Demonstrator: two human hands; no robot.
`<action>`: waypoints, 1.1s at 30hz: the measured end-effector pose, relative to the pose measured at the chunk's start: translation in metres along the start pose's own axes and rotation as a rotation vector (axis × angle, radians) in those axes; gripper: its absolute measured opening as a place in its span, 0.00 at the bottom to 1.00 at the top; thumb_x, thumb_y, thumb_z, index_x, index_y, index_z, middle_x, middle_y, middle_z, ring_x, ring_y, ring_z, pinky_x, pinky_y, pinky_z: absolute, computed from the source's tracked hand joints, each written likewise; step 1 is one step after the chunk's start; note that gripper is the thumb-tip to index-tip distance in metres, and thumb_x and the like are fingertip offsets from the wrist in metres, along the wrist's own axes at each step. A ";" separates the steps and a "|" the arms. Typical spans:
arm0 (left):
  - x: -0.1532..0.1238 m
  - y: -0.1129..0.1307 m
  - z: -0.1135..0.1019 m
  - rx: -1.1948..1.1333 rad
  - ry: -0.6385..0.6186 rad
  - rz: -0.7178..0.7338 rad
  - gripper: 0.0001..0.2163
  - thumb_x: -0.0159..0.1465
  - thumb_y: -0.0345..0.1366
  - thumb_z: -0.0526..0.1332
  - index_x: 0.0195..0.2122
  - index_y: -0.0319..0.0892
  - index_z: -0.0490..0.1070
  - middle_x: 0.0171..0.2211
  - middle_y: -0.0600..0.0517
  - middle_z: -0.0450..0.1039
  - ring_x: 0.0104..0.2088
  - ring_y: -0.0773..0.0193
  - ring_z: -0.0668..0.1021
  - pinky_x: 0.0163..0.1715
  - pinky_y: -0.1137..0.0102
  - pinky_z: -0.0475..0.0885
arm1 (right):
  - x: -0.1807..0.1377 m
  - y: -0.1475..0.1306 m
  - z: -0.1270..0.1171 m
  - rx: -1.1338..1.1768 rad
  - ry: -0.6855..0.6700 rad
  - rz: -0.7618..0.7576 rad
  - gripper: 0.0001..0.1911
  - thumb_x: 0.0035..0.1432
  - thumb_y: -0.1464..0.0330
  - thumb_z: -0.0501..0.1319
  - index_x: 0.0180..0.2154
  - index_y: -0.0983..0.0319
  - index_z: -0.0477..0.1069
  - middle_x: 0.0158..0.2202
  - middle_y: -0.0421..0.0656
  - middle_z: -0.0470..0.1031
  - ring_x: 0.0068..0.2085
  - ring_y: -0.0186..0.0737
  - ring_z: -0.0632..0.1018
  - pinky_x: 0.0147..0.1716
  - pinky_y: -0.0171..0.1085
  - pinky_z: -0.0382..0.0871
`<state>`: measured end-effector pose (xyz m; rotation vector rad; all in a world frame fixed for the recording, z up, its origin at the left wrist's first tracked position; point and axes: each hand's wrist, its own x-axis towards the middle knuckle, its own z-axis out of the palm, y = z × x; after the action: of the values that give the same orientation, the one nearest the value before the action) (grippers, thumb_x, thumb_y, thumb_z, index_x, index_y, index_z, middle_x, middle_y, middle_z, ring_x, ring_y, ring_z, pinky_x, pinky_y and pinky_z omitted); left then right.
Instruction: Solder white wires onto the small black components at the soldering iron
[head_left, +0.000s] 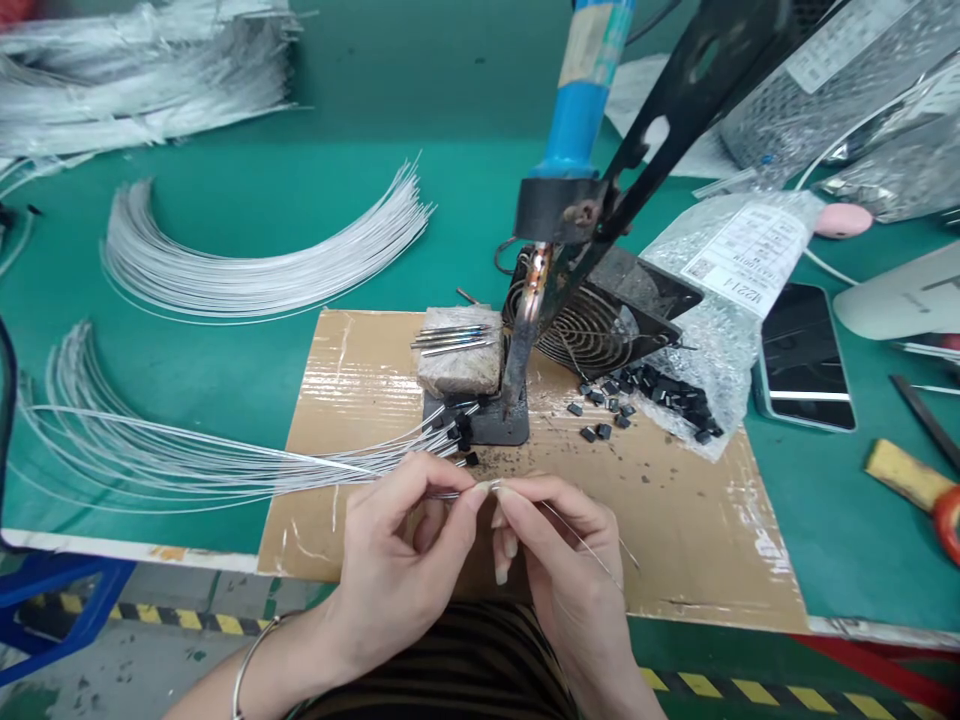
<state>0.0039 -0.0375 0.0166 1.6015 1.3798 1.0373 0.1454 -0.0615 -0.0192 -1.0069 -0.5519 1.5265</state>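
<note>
My left hand (409,550) is closed in a pinch on a white wire, near the bundle of white wires (187,465) that runs in from the left. Some wires in this bundle carry small black connectors (459,428) at their right ends. Facing it, fingertips almost touching, my right hand (562,545) pinches too. A thin silvery wire (589,545) passes through its fingers and sticks out to the right. The tiny piece between the fingertips is mostly hidden. Just beyond my hands, a soldering iron (534,285) hangs tip down.
A black bracket (675,110) holds the iron. Behind the cardboard (690,570) lies another wire bundle (262,270). Metal rods rest on a grey block (457,375). A fan (592,320), loose black connectors (600,430), a plastic bag (727,360) and a phone (806,355) are rightward.
</note>
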 end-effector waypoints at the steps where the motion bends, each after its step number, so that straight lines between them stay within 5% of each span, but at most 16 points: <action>1: 0.000 0.000 0.001 -0.004 0.000 0.001 0.07 0.68 0.26 0.65 0.33 0.43 0.74 0.22 0.59 0.70 0.18 0.71 0.67 0.17 0.76 0.63 | 0.000 0.000 0.000 -0.002 0.008 -0.006 0.02 0.64 0.67 0.73 0.38 0.54 0.87 0.26 0.36 0.82 0.21 0.27 0.78 0.22 0.24 0.76; 18: 0.001 -0.002 -0.003 0.035 -0.050 0.029 0.07 0.66 0.25 0.66 0.31 0.41 0.74 0.21 0.59 0.68 0.18 0.74 0.63 0.17 0.76 0.58 | 0.006 -0.024 -0.009 -0.073 -0.003 0.241 0.10 0.56 0.62 0.77 0.28 0.61 0.84 0.21 0.38 0.76 0.17 0.29 0.74 0.20 0.28 0.69; 33: 0.000 0.000 0.002 0.060 -0.010 0.057 0.08 0.66 0.23 0.66 0.32 0.42 0.73 0.21 0.61 0.63 0.19 0.74 0.61 0.17 0.76 0.56 | 0.001 -0.014 -0.005 -0.038 0.049 0.176 0.08 0.57 0.62 0.77 0.32 0.59 0.86 0.23 0.38 0.78 0.18 0.29 0.74 0.20 0.30 0.70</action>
<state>0.0055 -0.0373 0.0155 1.6969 1.3774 1.0284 0.1576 -0.0580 -0.0105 -1.1436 -0.4689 1.6467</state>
